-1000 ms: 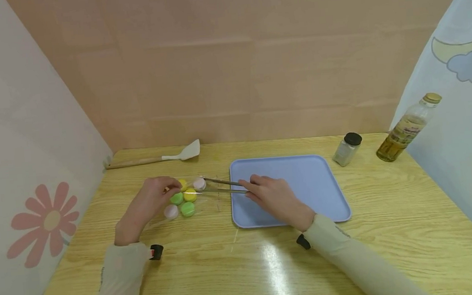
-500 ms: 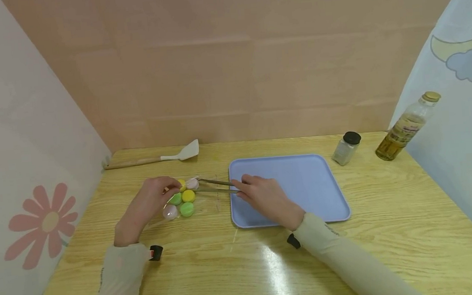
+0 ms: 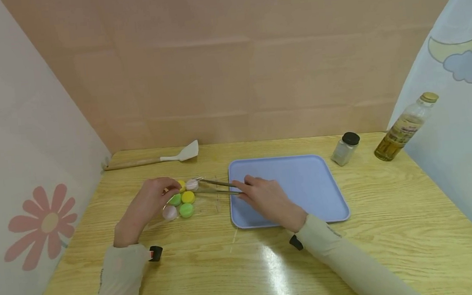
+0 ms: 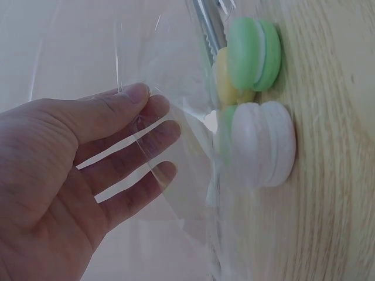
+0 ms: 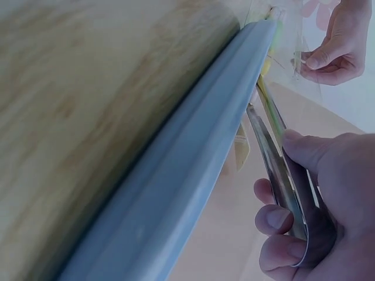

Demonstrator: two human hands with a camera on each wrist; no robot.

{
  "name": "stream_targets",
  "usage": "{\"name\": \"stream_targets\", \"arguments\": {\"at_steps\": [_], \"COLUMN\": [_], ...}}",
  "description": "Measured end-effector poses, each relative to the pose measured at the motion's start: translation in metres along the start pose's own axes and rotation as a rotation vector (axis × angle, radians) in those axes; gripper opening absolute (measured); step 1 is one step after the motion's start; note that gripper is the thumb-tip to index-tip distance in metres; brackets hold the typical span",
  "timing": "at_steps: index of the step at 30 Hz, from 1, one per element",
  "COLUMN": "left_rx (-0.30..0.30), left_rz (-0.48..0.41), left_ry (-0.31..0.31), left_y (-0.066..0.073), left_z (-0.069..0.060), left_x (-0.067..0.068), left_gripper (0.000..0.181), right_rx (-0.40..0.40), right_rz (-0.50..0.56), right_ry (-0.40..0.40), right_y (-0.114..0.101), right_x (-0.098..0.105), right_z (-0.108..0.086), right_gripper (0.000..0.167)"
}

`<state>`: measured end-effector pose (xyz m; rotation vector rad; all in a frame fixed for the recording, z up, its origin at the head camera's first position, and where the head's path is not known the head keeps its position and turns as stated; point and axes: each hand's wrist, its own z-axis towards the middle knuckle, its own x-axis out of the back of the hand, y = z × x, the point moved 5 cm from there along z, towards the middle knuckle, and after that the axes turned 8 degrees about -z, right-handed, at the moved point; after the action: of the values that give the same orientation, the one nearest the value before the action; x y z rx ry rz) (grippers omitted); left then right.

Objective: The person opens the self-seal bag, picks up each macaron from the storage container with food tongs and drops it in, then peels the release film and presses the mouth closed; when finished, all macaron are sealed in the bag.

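Note:
My left hand pinches the edge of a clear plastic bag between thumb and index finger, raising the film. Several macarons in pale pink, yellow and green lie in or under the film on the table's left. Metal tongs are gripped by my right hand, over the tray's left edge. Their tips reach a pale pink macaron at the back; I cannot tell whether both arms touch it. A green macaron and another pale pink macaron show in the left wrist view.
A light blue tray lies under and beyond my right hand. Behind the macarons rests a spatula with a wooden handle. A black-capped jar and a bottle of amber liquid stand at the back right.
My right hand and the tongs moved left, then held nearly still. The back pale pink macaron shifted left, closer to the yellow ones. The left hand kept its pinch in about the same place.

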<state>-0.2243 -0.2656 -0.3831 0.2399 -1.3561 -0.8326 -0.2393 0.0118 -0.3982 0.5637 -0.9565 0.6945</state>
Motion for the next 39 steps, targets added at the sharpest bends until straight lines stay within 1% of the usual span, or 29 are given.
{"name": "stream_targets", "arguments": {"at_steps": [5,13,19,24,28,30,32,35,37,39], "left_rx": [0.004,0.001,0.029,0.027,0.007,0.004,0.006,0.001,-0.009,-0.014], "left_rz": [-0.005,-0.004,-0.001,-0.001,0.005,0.004,0.001,-0.002,-0.005,-0.007], "left_ry": [-0.005,-0.002,-0.011,-0.013,-0.013,-0.014,-0.013,-0.013,-0.015,-0.016], "left_y": [0.0,0.001,0.003,0.005,0.006,0.005,0.005,0.004,0.004,0.005], "left_z": [0.0,-0.001,-0.002,-0.001,-0.001,0.0,-0.001,0.0,0.0,0.001], "left_x": [0.0,0.001,0.001,0.002,0.004,0.003,0.003,0.001,0.001,0.001], "left_gripper": [0.01,0.01,0.011,0.011,0.01,0.009,0.01,0.01,0.009,0.009], "right_rx": [-0.003,-0.01,-0.032,-0.05,-0.039,-0.041,-0.06,-0.104,-0.14,-0.167], "right_rz": [-0.012,-0.019,-0.001,0.008,-0.005,-0.003,-0.008,-0.023,-0.039,-0.047], "right_ry": [-0.001,0.011,0.017,0.043,0.113,0.132,0.13,0.096,0.079,0.08], "right_y": [0.006,0.012,0.02,0.029,0.037,0.041,0.047,0.056,0.062,0.069], "right_x": [0.004,0.018,0.032,0.041,0.05,0.056,0.062,0.072,0.078,0.084], "right_z": [-0.009,-0.025,-0.04,-0.059,-0.074,-0.082,-0.091,-0.107,-0.119,-0.132], "right_gripper": [0.032,0.034,0.034,0.036,0.038,0.039,0.038,0.035,0.038,0.04]}}
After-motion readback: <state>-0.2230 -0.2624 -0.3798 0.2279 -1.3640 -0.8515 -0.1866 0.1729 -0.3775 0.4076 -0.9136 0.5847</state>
